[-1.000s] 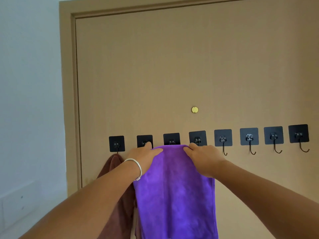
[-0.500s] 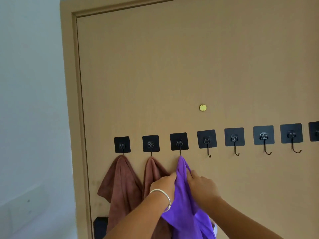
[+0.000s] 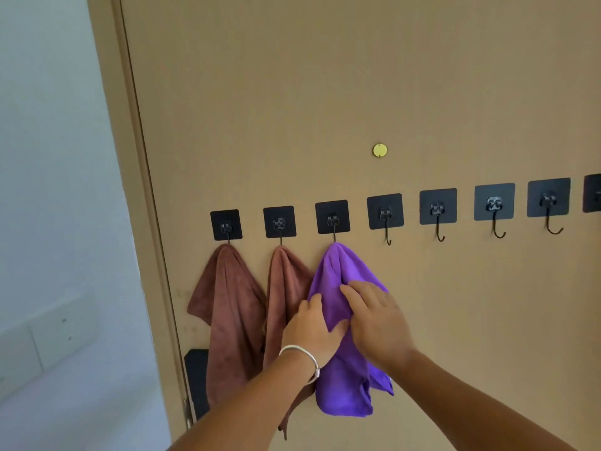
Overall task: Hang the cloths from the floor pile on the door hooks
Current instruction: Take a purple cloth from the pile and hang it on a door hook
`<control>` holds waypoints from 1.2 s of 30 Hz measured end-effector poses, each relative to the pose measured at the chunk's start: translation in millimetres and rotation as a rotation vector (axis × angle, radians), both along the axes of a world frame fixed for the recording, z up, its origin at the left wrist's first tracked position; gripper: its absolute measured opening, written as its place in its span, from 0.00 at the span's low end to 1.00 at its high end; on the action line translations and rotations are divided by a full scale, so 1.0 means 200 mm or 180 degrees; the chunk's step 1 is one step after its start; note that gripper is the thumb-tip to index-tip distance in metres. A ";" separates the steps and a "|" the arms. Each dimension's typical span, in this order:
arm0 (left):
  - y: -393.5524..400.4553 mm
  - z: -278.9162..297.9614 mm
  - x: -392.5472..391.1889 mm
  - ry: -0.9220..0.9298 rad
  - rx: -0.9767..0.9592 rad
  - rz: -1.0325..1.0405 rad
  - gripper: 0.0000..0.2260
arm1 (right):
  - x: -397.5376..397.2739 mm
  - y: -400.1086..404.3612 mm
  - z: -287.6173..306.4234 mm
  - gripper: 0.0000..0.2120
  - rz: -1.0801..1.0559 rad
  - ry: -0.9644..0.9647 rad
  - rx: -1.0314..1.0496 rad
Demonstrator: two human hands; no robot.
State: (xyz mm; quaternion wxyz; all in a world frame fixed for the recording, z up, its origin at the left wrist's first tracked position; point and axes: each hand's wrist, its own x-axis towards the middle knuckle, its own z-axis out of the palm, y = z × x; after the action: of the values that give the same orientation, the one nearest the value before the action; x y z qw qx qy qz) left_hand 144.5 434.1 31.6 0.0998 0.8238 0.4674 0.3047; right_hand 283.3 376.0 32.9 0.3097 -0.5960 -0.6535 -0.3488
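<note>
Both hands smoothing the purple cloth on the third door hook

The left hand (image 3: pixel 312 330) and right hand (image 3: pixel 374 320) lie against the purple cloth (image 3: pixel 341 379), the right with fingers spread flat over its right fold, the left cupped on its left edge with the thumb lying across the fabric; most likely they are settling the drape so the cloth hangs straight and stays caught. Behind them the door (image 3: pixel 357 92) carries a row of black adhesive hooks. The purple cloth hangs bunched from the third hook (image 3: pixel 332 219), gathered to a point there so its weight pulls straight down. Left of it, two brown cloths (image 3: pixel 227 307) hang the same way from the first two hooks, the nearer one touching the purple. The fourth hook (image 3: pixel 385 214) and those to its right are bare, presumably for remaining cloths. The floor pile is out of view.
</note>
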 end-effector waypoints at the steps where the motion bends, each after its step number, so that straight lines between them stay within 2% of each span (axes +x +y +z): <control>1: 0.01 -0.01 0.01 0.0036 -0.0065 0.0040 0.33 | -0.01 0.01 -0.02 0.21 0.0009 -0.0045 -0.0058; 4: 0.05 -0.04 0.03 0.0035 -0.0128 0.0038 0.31 | 0.02 0.04 -0.07 0.20 -0.0100 -0.0108 -0.0254; 7: 0.06 -0.06 0.05 -0.0295 -0.0491 -0.0188 0.36 | 0.07 0.04 -0.09 0.18 -0.0028 0.0112 -0.0211; 10: 0.05 -0.08 0.08 -0.0303 -0.0488 -0.0105 0.39 | 0.13 0.02 -0.13 0.16 -0.0050 0.0308 -0.0430; 13: 0.05 -0.06 0.12 -0.0426 -0.0447 0.0133 0.30 | 0.15 0.01 -0.11 0.19 -0.0335 0.0516 -0.0967; 15: 0.06 -0.04 0.12 -0.0411 -0.0421 0.0164 0.21 | 0.14 0.04 -0.08 0.19 -0.0418 0.0716 -0.1150; 17: 0.07 -0.02 0.08 -0.0331 -0.0386 0.0100 0.17 | 0.12 0.07 -0.06 0.20 -0.0452 0.0806 -0.1198; 20: 0.10 -0.01 -0.01 -0.0445 -0.0465 -0.0235 0.18 | 0.17 0.06 -0.04 0.21 -0.0451 0.0678 -0.0859; 23: 0.13 0.00 -0.09 -0.1102 -0.0947 -0.0599 0.18 | 0.29 0.02 -0.03 0.18 -0.0495 0.0386 -0.0077; 25: 0.13 0.00 -0.10 -0.1283 -0.1131 -0.0599 0.18 | 0.35 -0.01 -0.02 0.19 -0.0614 0.0107 0.0150; 27: 0.11 0.02 -0.08 -0.1017 -0.1072 -0.0483 0.19 | 0.34 -0.02 -0.02 0.23 -0.0694 -0.0183 -0.0010; 29: 0.06 0.02 -0.04 -0.0294 -0.0694 -0.0256 0.22 | 0.28 -0.01 -0.06 0.26 -0.0752 -0.0316 -0.0395; 30: 0.04 0.02 -0.02 0.0049 -0.0470 -0.0145 0.26 | 0.25 -0.01 -0.08 0.26 -0.0745 -0.0305 -0.0563; 32: -0.01 0.02 0.00 0.0213 -0.0102 -0.0042 0.33 | 0.22 -0.01 -0.12 0.24 -0.0690 -0.0220 -0.0751; 34: -0.06 0.02 -0.02 0.0370 0.0490 0.0007 0.34 | 0.21 -0.02 -0.14 0.25 -0.0677 -0.0036 -0.0803; 36: -0.11 0.02 -0.06 0.0855 0.1068 0.0048 0.34 | 0.22 -0.06 -0.14 0.28 -0.0693 0.0158 -0.0791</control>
State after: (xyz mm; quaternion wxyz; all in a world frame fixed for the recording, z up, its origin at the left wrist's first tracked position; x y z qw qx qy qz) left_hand 133.5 412.6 35.0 -0.1042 0.8586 0.4254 0.2665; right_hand 326.5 363.7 4.1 0.2101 -0.7055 -0.6153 -0.2820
